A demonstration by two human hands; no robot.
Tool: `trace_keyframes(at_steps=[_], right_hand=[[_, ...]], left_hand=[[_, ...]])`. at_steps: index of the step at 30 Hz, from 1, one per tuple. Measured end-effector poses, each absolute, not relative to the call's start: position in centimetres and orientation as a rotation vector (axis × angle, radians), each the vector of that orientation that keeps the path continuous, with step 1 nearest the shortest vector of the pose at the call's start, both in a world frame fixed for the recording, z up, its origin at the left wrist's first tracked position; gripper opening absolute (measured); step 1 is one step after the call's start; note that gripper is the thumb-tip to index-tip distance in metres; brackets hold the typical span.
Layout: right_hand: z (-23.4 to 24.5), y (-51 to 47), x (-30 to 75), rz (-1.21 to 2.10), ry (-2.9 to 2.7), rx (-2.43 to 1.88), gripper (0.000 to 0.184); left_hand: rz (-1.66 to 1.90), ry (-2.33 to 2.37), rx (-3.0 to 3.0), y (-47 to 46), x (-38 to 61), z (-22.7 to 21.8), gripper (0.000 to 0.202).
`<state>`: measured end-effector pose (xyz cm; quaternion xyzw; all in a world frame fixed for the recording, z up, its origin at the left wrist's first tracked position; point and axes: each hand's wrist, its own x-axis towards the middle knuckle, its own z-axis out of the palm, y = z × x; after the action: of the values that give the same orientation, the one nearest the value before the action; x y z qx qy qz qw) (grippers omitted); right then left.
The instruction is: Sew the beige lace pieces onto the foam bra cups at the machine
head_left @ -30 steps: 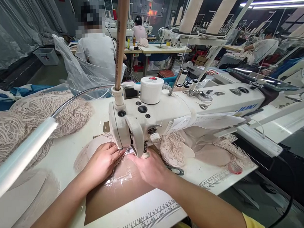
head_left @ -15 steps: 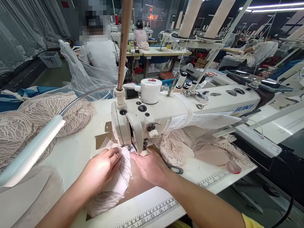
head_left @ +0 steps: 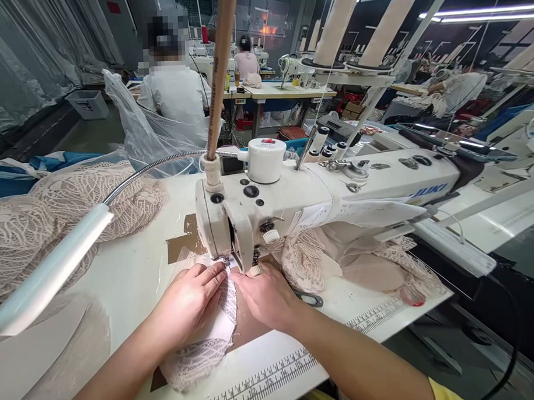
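White table (head_left: pixel 133 260), sewing machine (head_left: pixel 275 197), lace-trimmed piece (head_left: pixel 216 331), heaped lace (head_left: pixel 77 209) at left, ruler markings (head_left: pixel 260 387) along near edge

My left grip (head_left: pixel 195 296) lies palm down, its fingers (head_left: pixel 210 272) side by side, slightly bent and angled toward my right grip (head_left: pixel 268 296), whose thumb (head_left: pixel 240 279) points toward them, just beside their tips. The right grip's other fingers are partly hidden. My bare left forearm (head_left: pixel 123 359) slants in behind the left grip, my right forearm (head_left: pixel 355 345) behind the right.
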<state>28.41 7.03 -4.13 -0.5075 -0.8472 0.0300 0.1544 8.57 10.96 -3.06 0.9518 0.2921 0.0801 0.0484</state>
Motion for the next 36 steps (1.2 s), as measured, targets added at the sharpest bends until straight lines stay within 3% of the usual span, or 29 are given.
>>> trace_keyframes(at_steps=[13,27,36], right_hand=[[-4.26,7.15,28.33,0.084,-2.445,-1.428,0.017],[-3.56,6.4,28.75,0.184,-2.514,-1.356,0.006],[-3.76,6.7,28.27,0.158,-2.517,-1.437,0.016]], left_hand=[[0.26,0.894,2.93,11.24,8.37,-3.26,0.039],[0.331,0.881,2.911,10.79,7.96,-3.31,0.031],[0.321,0.85,2.974,11.0,8.07,-3.49,0.034]])
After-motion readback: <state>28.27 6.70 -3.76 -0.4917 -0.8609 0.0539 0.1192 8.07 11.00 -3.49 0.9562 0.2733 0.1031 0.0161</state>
